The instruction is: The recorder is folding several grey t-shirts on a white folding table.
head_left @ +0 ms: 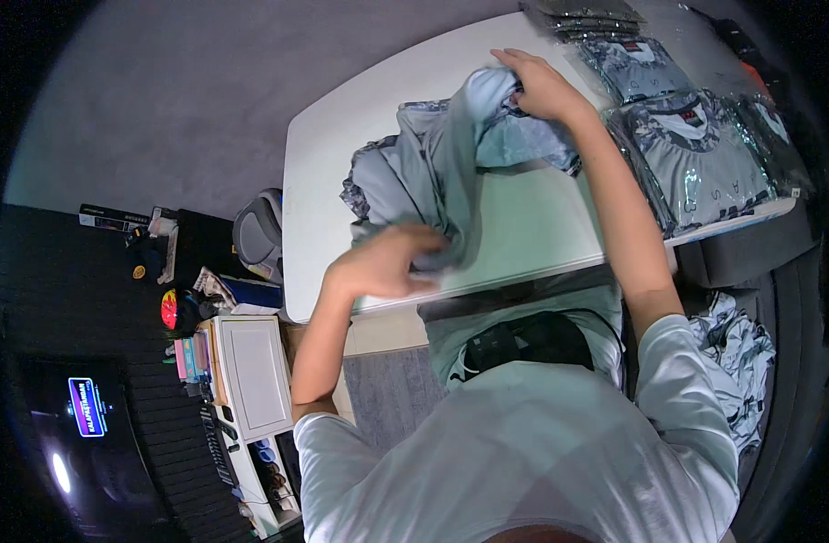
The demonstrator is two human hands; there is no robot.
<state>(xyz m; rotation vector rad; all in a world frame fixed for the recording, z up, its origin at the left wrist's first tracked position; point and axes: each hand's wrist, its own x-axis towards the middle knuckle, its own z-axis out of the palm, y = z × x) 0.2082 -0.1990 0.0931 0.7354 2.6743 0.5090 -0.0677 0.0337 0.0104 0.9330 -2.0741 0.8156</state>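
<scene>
A crumpled grey shirt [424,176] with dark patterned trim lies bunched on the white table [532,222]. At its far right end, my right hand [543,88] grips a lifted fold of the fabric, with one finger stretched out past it. My left hand [387,262] is at the shirt's near edge, over the table's front. Motion smears its fingers, so whether they pinch the cloth cannot be made out.
Folded shirts in clear plastic bags [695,163] lie at the table's right, with a stack of bagged garments [586,18] behind. Loose patterned cloth [731,362] is heaped lower right. A grey chair [259,231] and white cabinet [252,376] stand left.
</scene>
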